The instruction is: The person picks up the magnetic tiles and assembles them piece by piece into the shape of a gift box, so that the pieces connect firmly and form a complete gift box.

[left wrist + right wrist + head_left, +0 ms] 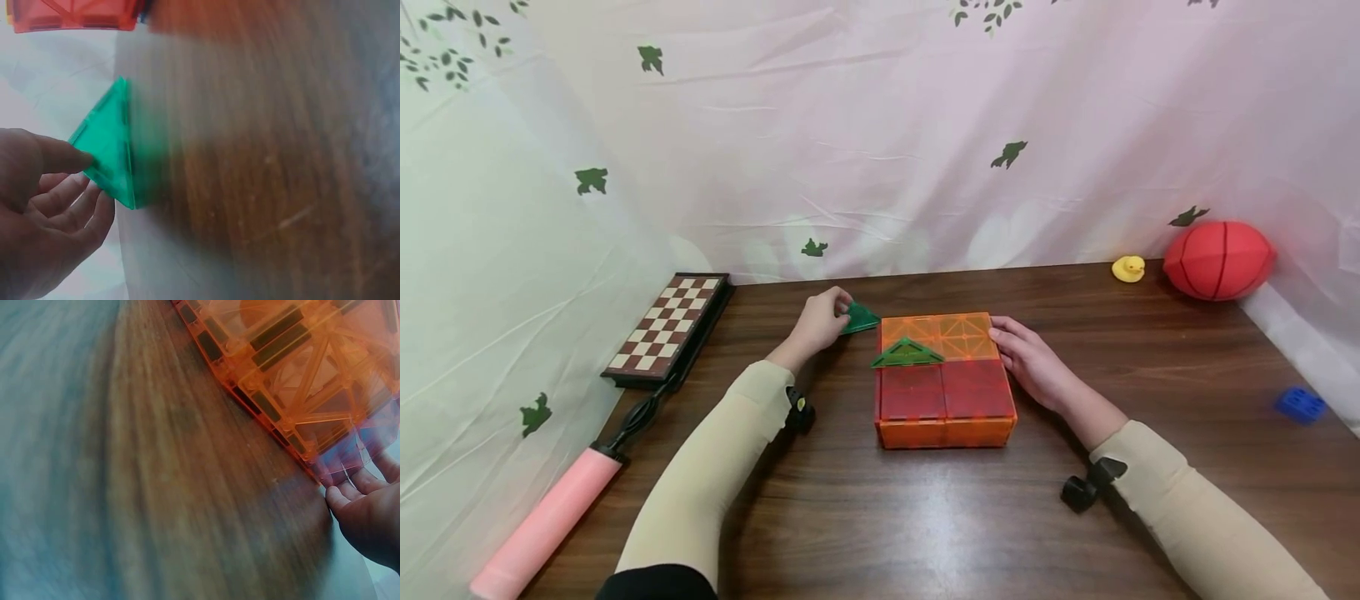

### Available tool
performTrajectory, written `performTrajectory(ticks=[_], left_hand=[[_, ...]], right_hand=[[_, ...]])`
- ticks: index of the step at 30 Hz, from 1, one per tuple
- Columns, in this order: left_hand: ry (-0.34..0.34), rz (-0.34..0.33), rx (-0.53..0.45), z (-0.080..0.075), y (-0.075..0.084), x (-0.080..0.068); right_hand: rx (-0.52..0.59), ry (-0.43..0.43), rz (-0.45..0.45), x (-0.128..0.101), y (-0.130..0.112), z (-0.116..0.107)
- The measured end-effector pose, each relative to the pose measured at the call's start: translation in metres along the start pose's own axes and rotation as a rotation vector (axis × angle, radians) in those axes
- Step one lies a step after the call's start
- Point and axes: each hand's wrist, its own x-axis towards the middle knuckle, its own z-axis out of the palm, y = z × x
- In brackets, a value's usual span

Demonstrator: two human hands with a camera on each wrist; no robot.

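A box built of see-through magnetic tiles (912, 392), red and orange, stands on the table in the head view. On its top, toward the left edge, a green triangular tile (907, 353) stands tilted up. My left hand (822, 323) pinches another green triangular tile (112, 147) between thumb and fingers, left of the box's back corner. In the left wrist view this tile is upright, close over the wood. Against the box's right side near the back, my right hand (1032, 360) rests its fingers (365, 481) at the corner, beside an orange side tile (306, 394).
On the left lie a chessboard (666, 325) and a pink pump (550, 525). At the back right sit a yellow rubber duck (1128, 268) and a red ball (1219, 261). A blue block (1301, 405) lies near the right edge. A patterned cloth (880, 150) hangs behind.
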Motion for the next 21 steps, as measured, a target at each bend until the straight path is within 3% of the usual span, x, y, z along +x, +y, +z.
performTrajectory(ticks=[6,13,17,21], left_hand=[[0.067,0.021,-0.049,-0.008,0.011,-0.005],[0.152,0.159,-0.139,-0.020,0.060,-0.011],[0.100,0.281,-0.162,-0.020,0.095,-0.021],[-0.009,0.372,-0.160,-0.015,0.122,-0.032]], right_hand=[[0.003,-0.005,-0.002,-0.001,0.000,-0.001],[0.003,-0.004,-0.007,-0.003,0.000,-0.002],[0.007,-0.010,-0.009,-0.002,0.000,-0.002],[0.004,-0.015,-0.005,-0.001,0.000,-0.001]])
